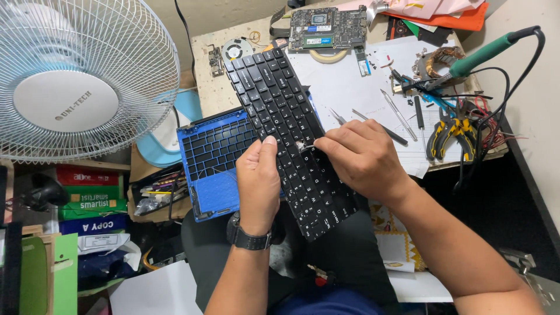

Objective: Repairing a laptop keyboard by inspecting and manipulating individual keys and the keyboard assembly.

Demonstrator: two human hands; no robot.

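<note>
From the head camera, the left hand (258, 184) grips a black keyboard (286, 131) by its left edge, fingers wrapped under and thumb pressed on top. The right hand (363, 158) pinches at one key near the middle, fingers pressed together. The keyboard slants over a blue laptop frame (214, 163) and off the surface's (344, 87) near edge. Red, green and blue boxes (90, 201) are stacked low at left, under a fan (70, 76). Tools crowd the right edge.

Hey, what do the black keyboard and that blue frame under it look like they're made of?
Keyboard: likely matte black plastic keys with white legends, dull with little glare; its backing isn't visible. Blue frame: probably moulded plastic, given its even colour and grid of key cut-outs, though painted metal can't be ruled out.
</note>
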